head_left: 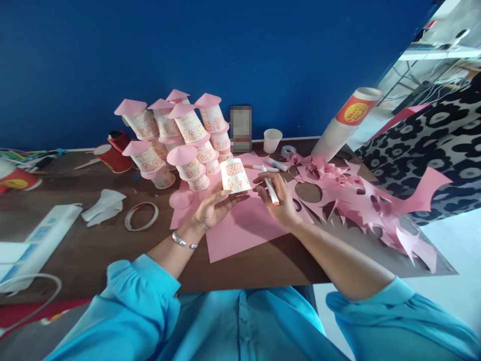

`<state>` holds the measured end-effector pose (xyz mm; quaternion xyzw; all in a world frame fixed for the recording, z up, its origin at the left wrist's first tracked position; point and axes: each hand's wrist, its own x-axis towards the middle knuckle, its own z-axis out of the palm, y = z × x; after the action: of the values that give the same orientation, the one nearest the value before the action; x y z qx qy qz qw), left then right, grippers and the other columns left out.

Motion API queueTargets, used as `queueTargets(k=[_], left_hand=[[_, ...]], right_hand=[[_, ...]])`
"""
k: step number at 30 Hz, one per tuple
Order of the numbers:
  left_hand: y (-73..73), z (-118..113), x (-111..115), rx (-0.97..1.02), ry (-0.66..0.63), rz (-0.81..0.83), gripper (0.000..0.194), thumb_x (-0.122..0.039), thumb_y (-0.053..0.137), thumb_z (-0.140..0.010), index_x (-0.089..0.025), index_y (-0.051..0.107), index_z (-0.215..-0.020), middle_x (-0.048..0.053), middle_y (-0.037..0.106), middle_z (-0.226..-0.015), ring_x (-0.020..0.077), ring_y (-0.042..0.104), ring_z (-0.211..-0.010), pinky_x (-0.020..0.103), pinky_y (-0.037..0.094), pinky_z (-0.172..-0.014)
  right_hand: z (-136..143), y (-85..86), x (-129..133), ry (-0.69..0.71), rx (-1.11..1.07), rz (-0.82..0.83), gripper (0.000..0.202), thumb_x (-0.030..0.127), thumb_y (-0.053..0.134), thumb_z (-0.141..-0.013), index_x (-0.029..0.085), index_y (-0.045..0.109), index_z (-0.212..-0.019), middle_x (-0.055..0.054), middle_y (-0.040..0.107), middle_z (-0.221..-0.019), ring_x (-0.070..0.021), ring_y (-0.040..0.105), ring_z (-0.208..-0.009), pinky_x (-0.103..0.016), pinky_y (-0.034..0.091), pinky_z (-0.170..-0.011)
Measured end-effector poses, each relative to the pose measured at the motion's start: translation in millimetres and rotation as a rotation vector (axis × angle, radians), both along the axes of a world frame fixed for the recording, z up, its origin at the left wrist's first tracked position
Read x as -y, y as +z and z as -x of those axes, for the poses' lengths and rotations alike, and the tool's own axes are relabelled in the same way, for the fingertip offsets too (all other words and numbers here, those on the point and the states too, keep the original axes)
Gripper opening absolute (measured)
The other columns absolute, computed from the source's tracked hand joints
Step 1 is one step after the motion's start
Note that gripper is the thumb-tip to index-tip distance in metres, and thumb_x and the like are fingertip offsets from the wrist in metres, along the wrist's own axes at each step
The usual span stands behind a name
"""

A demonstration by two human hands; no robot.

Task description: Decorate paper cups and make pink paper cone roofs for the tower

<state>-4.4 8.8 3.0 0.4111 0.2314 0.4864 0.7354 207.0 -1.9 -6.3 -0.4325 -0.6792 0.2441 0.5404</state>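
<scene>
My left hand (212, 208) holds a white paper cup (235, 176) upside down, its fingers under the rim. Orange-red flowers and a crosshatched window are drawn on the cup's side. To the right of it, my right hand (280, 200) grips a white marker (269, 186) with an orange-red end pointing down towards me. The fingertips of the right hand come close to the cup; I cannot tell whether they touch it. Below both hands lies a pink paper sheet (240, 225). Stacked decorated cups with pink paper cones (182, 155) stand just behind the left hand.
Cut pink paper scraps (361, 195) cover the right side. A plain paper cup (272, 141), a tape roll (288, 151) and a tall leaning cup stack (340, 128) stand near the blue wall. At left are a white ring (142, 216), crumpled tissue (105, 206) and a white box (41, 245).
</scene>
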Motion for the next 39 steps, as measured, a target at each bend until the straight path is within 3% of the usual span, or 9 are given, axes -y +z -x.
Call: queueTargets(k=[6,13,18,22,29,32,35,39], left_hand=[[0.1,-2.5,0.4,-0.089,-0.004,-0.085,0.071,-0.038,0.085,-0.080,-0.024,0.061,-0.145,0.011,0.079,-0.121,0.0346,0.071,-0.123,0.052,0.053,-0.111],[-2.5,-3.1,-0.7,-0.227,0.109,-0.183,0.055,-0.040,0.087,-0.083,-0.025,0.067,-0.132,0.007,0.075,-0.130,0.0346,0.064,-0.131,0.046,0.052,-0.110],[-6.7,-2.6,-2.9,-0.318,0.178,-0.231,0.051,-0.037,0.088,-0.082,-0.025,0.066,-0.127,0.005,0.073,-0.129,0.0322,0.065,-0.129,0.045,0.049,-0.112],[-10.0,-2.5,-6.2,-0.331,0.211,-0.255,0.063,-0.036,0.092,-0.078,-0.026,0.059,-0.131,0.009,0.070,-0.132,0.0295,0.066,-0.125,0.046,0.052,-0.109],[-2.8,-2.9,-4.5,-0.377,0.171,-0.314,0.054,-0.040,0.082,-0.088,-0.024,0.059,-0.135,0.012,0.070,-0.139,0.0308,0.064,-0.130,0.050,0.048,-0.115],[-3.5,-1.0,-3.6,-0.436,0.121,-0.344,0.052,-0.042,0.077,-0.093,-0.023,0.061,-0.138,0.013,0.069,-0.141,0.0318,0.064,-0.130,0.053,0.047,-0.117],[-6.9,-1.2,-3.7,-0.436,0.021,-0.326,0.061,-0.042,0.082,-0.088,-0.023,0.060,-0.141,0.015,0.067,-0.144,0.0337,0.066,-0.130,0.054,0.049,-0.114],[-10.6,-5.4,-5.8,-0.415,0.083,-0.272,0.064,-0.039,0.092,-0.078,-0.022,0.064,-0.132,0.014,0.072,-0.134,0.0348,0.067,-0.127,0.052,0.054,-0.109]], right_hand=[[-1.2,-1.1,1.2,0.065,0.007,0.024,0.032,0.027,0.065,-0.097,0.027,0.054,-0.127,-0.008,0.073,-0.121,-0.0218,0.074,-0.102,-0.041,0.062,-0.087],[-2.0,0.3,-0.3,0.218,-0.091,0.069,0.042,0.018,0.062,-0.092,0.030,0.052,-0.132,-0.008,0.067,-0.135,-0.0237,0.067,-0.127,-0.046,0.061,-0.104],[-1.3,-0.7,-1.0,0.172,-0.056,0.106,0.043,0.016,0.061,-0.090,0.029,0.054,-0.130,-0.008,0.070,-0.130,-0.0241,0.069,-0.122,-0.046,0.061,-0.102],[-3.7,0.4,-1.9,0.160,-0.034,0.133,0.042,0.016,0.061,-0.089,0.028,0.055,-0.129,-0.008,0.070,-0.131,-0.0240,0.071,-0.119,-0.044,0.062,-0.099],[-8.6,2.8,-7.7,0.296,-0.091,0.109,0.047,0.036,0.071,-0.093,0.030,0.051,-0.135,-0.010,0.065,-0.142,-0.0259,0.063,-0.136,-0.050,0.052,-0.117],[-8.4,-1.4,-11.4,0.269,-0.098,0.102,0.046,0.042,0.073,-0.093,0.029,0.051,-0.131,-0.010,0.067,-0.135,-0.0249,0.067,-0.128,-0.047,0.056,-0.111],[-7.7,-6.7,-13.4,0.186,-0.037,0.087,0.040,0.036,0.072,-0.090,0.027,0.053,-0.124,-0.009,0.072,-0.124,-0.0235,0.072,-0.107,-0.042,0.061,-0.095],[-5.8,-12.8,-11.6,0.109,0.137,0.007,0.041,0.021,0.067,-0.084,0.025,0.056,-0.124,-0.010,0.074,-0.118,-0.0257,0.072,-0.097,-0.040,0.059,-0.085]])
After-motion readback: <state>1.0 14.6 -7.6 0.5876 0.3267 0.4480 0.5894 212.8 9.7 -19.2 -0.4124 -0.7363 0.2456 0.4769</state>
